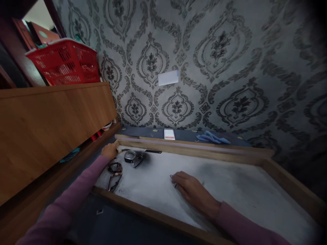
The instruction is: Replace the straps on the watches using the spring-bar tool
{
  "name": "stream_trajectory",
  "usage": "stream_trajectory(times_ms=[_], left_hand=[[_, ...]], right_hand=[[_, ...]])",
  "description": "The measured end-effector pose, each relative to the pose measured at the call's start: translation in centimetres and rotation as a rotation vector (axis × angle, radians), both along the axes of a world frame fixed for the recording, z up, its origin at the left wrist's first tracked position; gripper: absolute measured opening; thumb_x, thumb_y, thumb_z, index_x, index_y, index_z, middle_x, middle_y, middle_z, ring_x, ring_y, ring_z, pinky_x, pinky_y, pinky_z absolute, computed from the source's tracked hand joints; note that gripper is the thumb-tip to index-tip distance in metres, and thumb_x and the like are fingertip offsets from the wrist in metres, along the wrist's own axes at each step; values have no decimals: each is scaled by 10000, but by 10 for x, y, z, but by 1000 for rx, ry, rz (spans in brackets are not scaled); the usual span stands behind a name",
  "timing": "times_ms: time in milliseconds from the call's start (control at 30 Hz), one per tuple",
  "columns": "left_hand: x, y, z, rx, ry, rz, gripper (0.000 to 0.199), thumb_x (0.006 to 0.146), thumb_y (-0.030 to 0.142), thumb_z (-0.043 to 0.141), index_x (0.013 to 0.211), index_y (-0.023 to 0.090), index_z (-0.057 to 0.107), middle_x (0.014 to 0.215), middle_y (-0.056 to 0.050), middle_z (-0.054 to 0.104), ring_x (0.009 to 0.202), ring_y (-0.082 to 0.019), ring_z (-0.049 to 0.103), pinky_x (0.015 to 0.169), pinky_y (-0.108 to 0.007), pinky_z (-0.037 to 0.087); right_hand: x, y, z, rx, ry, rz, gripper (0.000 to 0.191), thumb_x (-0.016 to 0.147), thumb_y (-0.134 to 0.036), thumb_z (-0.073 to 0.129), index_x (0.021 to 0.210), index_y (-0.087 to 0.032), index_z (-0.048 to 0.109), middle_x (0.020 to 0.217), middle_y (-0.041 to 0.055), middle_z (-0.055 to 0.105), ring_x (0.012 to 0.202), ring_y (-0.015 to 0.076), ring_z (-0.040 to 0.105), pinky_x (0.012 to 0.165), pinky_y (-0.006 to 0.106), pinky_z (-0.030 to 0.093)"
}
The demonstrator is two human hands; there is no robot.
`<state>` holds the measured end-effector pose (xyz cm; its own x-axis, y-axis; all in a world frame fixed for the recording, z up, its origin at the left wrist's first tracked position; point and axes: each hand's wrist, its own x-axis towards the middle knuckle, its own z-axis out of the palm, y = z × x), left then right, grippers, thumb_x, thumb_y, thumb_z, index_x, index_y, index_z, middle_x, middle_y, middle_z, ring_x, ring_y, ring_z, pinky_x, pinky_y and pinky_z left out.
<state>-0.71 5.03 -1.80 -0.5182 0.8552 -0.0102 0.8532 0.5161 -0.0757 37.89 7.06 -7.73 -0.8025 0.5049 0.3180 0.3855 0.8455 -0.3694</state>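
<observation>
Nearest the camera, two purple sleeves reach forward over the near wooden frame point(143, 212) of a grey, smudged work surface point(230, 190). The right hand point(191, 190) lies palm down on that surface, fingers curled close together around a thin dark tool point(173, 181) (only its tip shows, so what kind it is cannot be told), whose point touches the grey sheet. The left hand point(109, 150) grips the far left corner of the frame, fingers wrapped over the edge.

Judging from this, the hand on the frame steadies the board while the other works the tool; keeping the right wrist resting low on the surface should give the finest control.

Just beside the left hand lie a pair of glasses point(114, 173) and a small metal device point(133, 157). Beyond the frame sit a small white box point(169, 134) and a blue cloth point(212, 137), against patterned wallpaper point(217, 68). A red basket point(63, 61) stands on a wooden cabinet point(51, 115) at left.
</observation>
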Motion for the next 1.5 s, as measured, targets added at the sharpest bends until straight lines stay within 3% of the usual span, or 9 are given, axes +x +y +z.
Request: stream_trajectory(times_ms=[167, 467, 833, 1133, 1233, 1300, 1333, 1433, 1500], left_hand=[[-7, 3, 3, 15, -63, 21, 328, 927, 324, 598, 1214, 168, 567, 1210, -91, 598, 1037, -232, 620, 856, -422, 540], [-10, 17, -12, -29, -224, -62, 335, 924, 320, 603, 1220, 171, 563, 1218, -90, 593, 1045, -235, 618, 860, -425, 539], [-8, 17, -16, -74, -348, -78, 331, 930, 320, 592, 1218, 160, 562, 1211, -94, 597, 1025, -229, 623, 852, -428, 543], [3, -8, 18, 177, -318, -124, 330, 924, 322, 602, 1214, 170, 567, 1211, -89, 597, 1041, -234, 619, 857, -423, 540], [12, -26, 27, 246, -355, -201, 309, 934, 333, 584, 1180, 147, 581, 1156, -81, 619, 969, -217, 637, 814, -404, 556], [24, -38, 27, 279, -377, -269, 265, 941, 329, 573, 1123, 136, 596, 1051, -62, 643, 857, -178, 648, 736, -350, 563], [31, -42, 26, 297, -378, -305, 220, 946, 306, 562, 1072, 131, 603, 976, -46, 649, 797, -159, 643, 698, -320, 555], [58, -54, 18, 345, -368, -408, 152, 941, 232, 491, 894, 136, 600, 783, -11, 625, 744, -166, 634, 645, -257, 502], [76, -61, 12, 363, -371, -467, 156, 929, 233, 471, 856, 150, 582, 734, -11, 616, 720, -178, 634, 616, -249, 472]], right_hand=[[0, -1, 2, -8, -1, -4, 270, 822, 4, 403, 850, -164, 613, 878, 93, 665, 815, 211, 616, 739, 332, 503], [-1, -1, 4, -12, -33, -27, 280, 816, -1, 389, 852, -154, 620, 889, 107, 673, 829, 217, 612, 764, 352, 508], [1, 2, 0, 17, -18, -67, 267, 824, -31, 418, 865, -164, 646, 875, 91, 678, 832, 198, 615, 786, 324, 504], [4, -1, 7, -9, 36, -120, 286, 805, -22, 419, 882, -155, 660, 888, 103, 689, 867, 215, 630, 809, 344, 495], [-9, -9, 18, -230, 216, -131, 221, 802, -77, 463, 855, -152, 664, 863, 96, 680, 834, 223, 618, 818, 377, 477], [-28, -17, 27, -632, 407, -42, 113, 789, -146, 553, 792, -160, 665, 819, 75, 665, 808, 213, 595, 804, 372, 470], [-40, -22, 30, -726, 436, -5, 80, 786, -197, 591, 778, -165, 663, 794, 63, 658, 793, 206, 596, 760, 352, 481], [-80, -34, 37, -943, 510, 46, 219, 776, -358, 663, 883, -167, 657, 781, 48, 661, 760, 194, 628, 616, 290, 488], [-103, -37, 40, -1070, 603, 72, 333, 779, -463, 673, 936, -172, 640, 872, 56, 676, 824, 181, 647, 660, 279, 495]])
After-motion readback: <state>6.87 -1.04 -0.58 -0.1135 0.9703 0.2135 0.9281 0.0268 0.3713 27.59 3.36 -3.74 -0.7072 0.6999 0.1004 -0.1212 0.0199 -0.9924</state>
